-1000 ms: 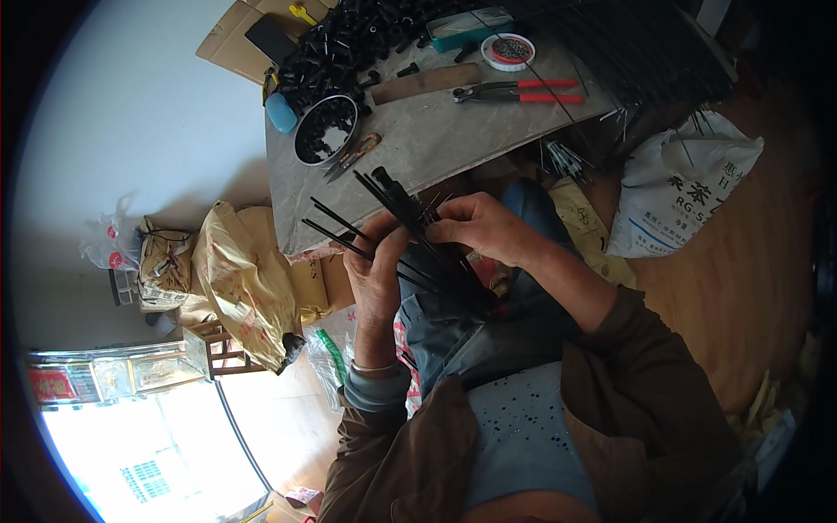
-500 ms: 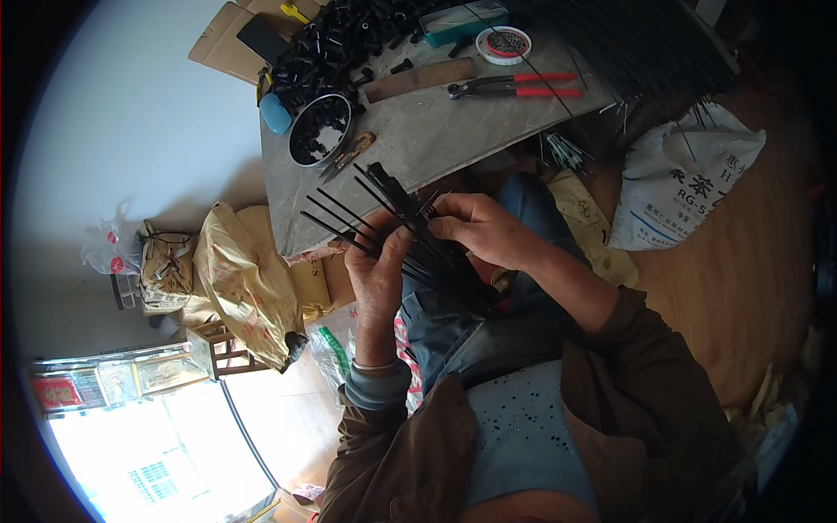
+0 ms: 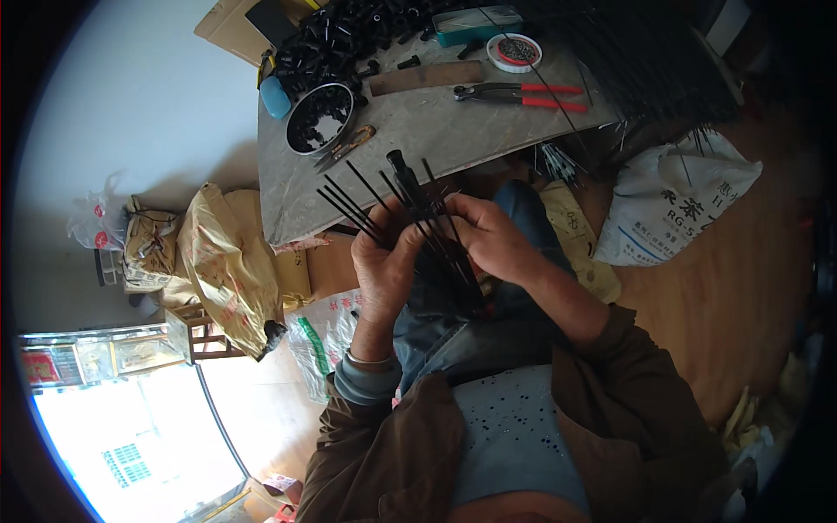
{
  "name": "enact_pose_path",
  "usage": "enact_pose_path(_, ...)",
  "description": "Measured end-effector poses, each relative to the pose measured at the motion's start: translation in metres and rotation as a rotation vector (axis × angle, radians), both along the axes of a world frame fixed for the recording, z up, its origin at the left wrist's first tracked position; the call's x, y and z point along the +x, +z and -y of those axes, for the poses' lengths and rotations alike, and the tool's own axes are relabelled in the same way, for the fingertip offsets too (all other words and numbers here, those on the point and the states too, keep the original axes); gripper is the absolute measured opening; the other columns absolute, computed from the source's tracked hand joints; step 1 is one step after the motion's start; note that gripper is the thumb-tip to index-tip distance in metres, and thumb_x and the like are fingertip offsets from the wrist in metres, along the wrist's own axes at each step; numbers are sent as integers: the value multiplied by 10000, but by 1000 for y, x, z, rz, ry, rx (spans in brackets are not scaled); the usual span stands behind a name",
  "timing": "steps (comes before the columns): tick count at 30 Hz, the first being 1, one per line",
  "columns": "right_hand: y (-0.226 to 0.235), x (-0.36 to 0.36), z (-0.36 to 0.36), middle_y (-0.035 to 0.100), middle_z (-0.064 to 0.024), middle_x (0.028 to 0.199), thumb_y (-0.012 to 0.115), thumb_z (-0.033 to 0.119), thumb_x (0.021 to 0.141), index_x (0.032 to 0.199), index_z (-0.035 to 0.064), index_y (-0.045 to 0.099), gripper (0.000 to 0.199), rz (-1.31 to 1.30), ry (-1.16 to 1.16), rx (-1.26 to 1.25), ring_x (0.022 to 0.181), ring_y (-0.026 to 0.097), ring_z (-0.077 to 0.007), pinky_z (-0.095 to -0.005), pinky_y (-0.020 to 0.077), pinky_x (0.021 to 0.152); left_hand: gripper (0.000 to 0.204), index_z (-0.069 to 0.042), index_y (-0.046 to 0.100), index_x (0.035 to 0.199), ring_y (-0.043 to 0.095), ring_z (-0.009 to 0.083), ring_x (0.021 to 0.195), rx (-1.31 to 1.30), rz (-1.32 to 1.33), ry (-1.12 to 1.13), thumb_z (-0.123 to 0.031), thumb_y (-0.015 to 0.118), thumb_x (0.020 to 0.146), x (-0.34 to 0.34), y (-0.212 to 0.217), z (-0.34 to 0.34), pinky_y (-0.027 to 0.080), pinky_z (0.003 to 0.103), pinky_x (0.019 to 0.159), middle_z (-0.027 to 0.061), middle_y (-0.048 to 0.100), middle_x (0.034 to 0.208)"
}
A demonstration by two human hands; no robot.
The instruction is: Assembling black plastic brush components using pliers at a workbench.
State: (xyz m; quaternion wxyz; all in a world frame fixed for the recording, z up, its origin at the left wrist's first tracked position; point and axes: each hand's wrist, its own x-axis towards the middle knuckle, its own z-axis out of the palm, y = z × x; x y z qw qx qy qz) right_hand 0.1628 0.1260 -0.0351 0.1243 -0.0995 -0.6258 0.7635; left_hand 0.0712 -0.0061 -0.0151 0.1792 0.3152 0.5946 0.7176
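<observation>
Black rods (image 3: 410, 213) fan out at frame centre, bundle clenched in left hand (image 3: 384, 261), right hand (image 3: 493, 240) pinching them from the side. Desk (image 3: 453, 131) just above: metal bowl (image 3: 320, 118), red-handled pliers (image 3: 514, 91), pile of black caps (image 3: 349, 35). White sack (image 3: 676, 209) at right.

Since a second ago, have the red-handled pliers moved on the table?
No. The red-handled pliers lie where they did beside the round white tin; only the camera view shifted.

Bundle of thin black rods (image 3: 410, 218), fanned out, tilted, gripped over lap
</observation>
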Motion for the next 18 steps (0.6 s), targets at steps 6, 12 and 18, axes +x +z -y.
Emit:
enact_pose_path(6,-2,-5,24,624,-73,805,575,77,917,938,-19,564,99,-77,-243,273,728,556,-117,-290,456,665,313,22,578,1171,603,111,945,76,42,102,27,633,863,6,-4,1,477,248,866,57,654,1043)
enact_pose_path(12,8,-5,22,630,-60,820,573,79,923,984,-26,580,122,-131,-148,175,748,559,-93,-259,465,686,177,7,616,1035,577,95,895,67,157,143,4,632,859,6,-1,4,456,236,839,12,632,973)
enact_pose_path(18,-1,-11,13,583,34,840,564,147,955,989,11,594,143,9,75,-76,759,520,-14,-174,438,658,308,16,601,1156,598,106,940,145,156,75,-7,656,854,4,-6,15,477,250,863,47,656,1042)
